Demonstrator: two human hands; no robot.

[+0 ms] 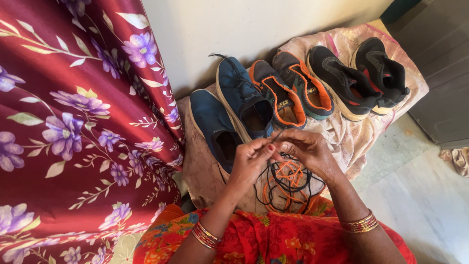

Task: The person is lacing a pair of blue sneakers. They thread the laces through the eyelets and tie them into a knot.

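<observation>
My left hand (251,159) and my right hand (308,151) meet over my lap, both pinching the end of a dark shoelace (277,136). Below them lies a tangle of black and orange laces (288,183) on a pale cloth (205,171). Just beyond the hands stands a row of shoes: two blue ones (229,107), two grey ones with orange trim (288,93), and two black ones with red inside (361,78). The nearest blue shoe sits close to my left hand.
A maroon curtain with purple flowers (73,127) hangs at the left. A white wall (234,29) is behind the shoes. Grey floor tiles (420,190) and a dark cabinet (444,73) are at the right. My red patterned clothing (273,239) fills the bottom.
</observation>
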